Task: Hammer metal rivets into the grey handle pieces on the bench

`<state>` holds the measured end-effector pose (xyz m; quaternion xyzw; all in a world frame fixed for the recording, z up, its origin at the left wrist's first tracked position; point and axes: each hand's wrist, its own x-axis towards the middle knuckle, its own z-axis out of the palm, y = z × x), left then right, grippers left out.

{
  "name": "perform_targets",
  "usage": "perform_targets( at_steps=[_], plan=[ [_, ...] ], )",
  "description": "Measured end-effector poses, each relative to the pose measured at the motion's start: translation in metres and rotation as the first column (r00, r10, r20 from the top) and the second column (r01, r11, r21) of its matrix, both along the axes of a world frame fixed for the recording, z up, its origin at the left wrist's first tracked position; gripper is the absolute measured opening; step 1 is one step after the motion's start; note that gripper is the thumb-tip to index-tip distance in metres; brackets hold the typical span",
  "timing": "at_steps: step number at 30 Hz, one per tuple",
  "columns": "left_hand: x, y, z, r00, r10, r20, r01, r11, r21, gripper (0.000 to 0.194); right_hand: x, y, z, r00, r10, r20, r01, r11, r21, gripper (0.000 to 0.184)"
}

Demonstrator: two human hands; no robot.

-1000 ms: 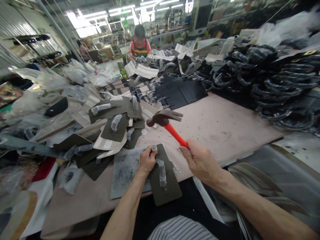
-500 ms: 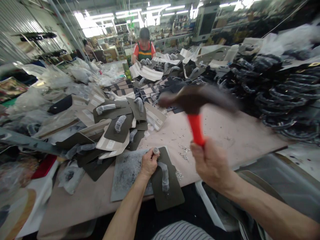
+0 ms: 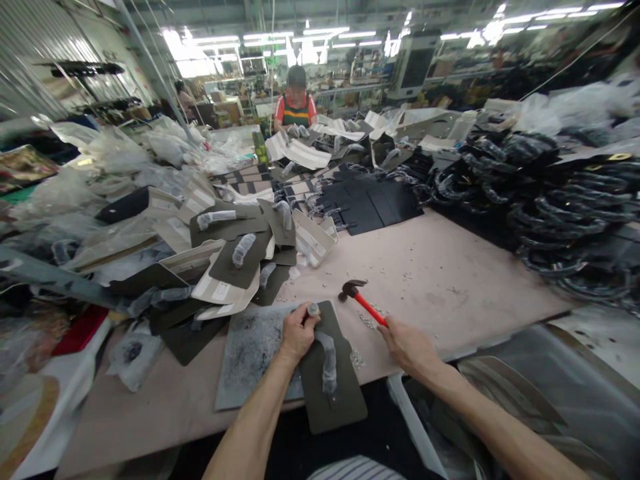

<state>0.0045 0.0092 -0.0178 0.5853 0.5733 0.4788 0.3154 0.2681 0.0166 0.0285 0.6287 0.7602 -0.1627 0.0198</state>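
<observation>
My left hand (image 3: 299,331) pinches a short, round-topped metal punch (image 3: 313,310) upright over the dark olive flat panel (image 3: 333,403) with a plastic-wrapped handle; my right fingers close around the red-handled claw hammer (image 3: 369,309), its head near the punch.

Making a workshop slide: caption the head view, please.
Left hand holds a small tool at an olive panel; right hand, a hammer.

Both forearms reach forward, the left hand (image 3: 299,331) closed in a pinch, the right hand (image 3: 404,341) wrapped in a fist.
</observation>
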Motion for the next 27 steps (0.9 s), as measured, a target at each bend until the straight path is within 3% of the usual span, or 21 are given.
perform_targets(
  at_steps=[2,5,7,11,13,15,16,18,20,22,23,25,27],
  plan=[
    [-0.001,0.0,-0.001,1.0,0.006,0.002,-0.006,1.0,0.001,0.013,-0.01,-0.003,-0.005,1.0,-0.005,-0.01,0.007,0.991,0.134,0.027],
    [-0.001,0.0,-0.003,1.0,0.019,0.002,-0.019,1.0,-0.005,0.013,-0.049,-0.021,0.004,0.972,0.095,-0.216,-0.041,0.969,0.243,0.045],
    [-0.001,-0.001,-0.006,0.999,0.038,0.01,-0.037,0.999,-0.008,0.014,-0.082,-0.037,0.011,0.927,0.172,-0.334,-0.12,0.978,0.169,0.046],
    [0.001,0.002,-0.007,0.991,0.106,0.081,-0.104,0.994,-0.032,0.016,-0.126,-0.058,0.013,0.954,0.16,-0.254,-0.177,0.983,-0.048,0.02],
    [-0.001,0.007,-0.005,0.936,0.267,0.228,-0.261,0.964,-0.057,0.019,-0.13,-0.06,0.009,0.966,0.121,-0.227,-0.143,0.986,-0.084,0.019],
    [-0.007,0.013,-0.003,0.812,0.425,0.399,-0.418,0.902,-0.11,0.024,-0.124,-0.058,0.004,0.962,0.102,-0.255,-0.129,0.987,-0.093,0.019],
    [-0.012,0.014,-0.002,0.768,0.458,0.447,-0.451,0.883,-0.131,0.026,-0.119,-0.056,0.002,0.954,0.084,-0.289,-0.117,0.988,-0.099,0.018],
    [-0.025,0.013,-0.001,0.79,0.437,0.43,-0.43,0.895,-0.12,0.027,-0.107,-0.05,-0.001,0.903,-0.001,-0.43,-0.053,0.992,-0.113,0.017],
    [-0.039,0.001,0.0,0.864,0.401,0.305,-0.4,0.914,-0.069,0.024,-0.096,-0.042,0.004,0.811,-0.1,-0.576,0.032,0.991,-0.127,0.019],
    [-0.047,-0.022,0.002,0.889,0.422,0.176,-0.424,0.905,-0.029,0.017,-0.089,-0.03,0.019,0.671,-0.205,-0.713,0.131,0.979,-0.158,0.02],
    [-0.047,-0.034,0.003,0.892,0.433,0.128,-0.435,0.9,-0.017,0.013,-0.09,-0.023,0.03,0.571,-0.258,-0.779,0.181,0.965,-0.187,0.018],
    [-0.043,-0.054,0.003,0.895,0.437,0.089,-0.439,0.899,-0.003,0.007,-0.105,-0.009,0.059,0.261,-0.333,-0.906,0.318,0.916,-0.245,0.015],
    [-0.039,-0.06,-0.001,0.916,0.394,0.079,-0.394,0.919,-0.01,0.008,-0.139,-0.009,0.091,0.061,-0.243,-0.968,0.368,0.907,-0.205,0.016]
  ],
)
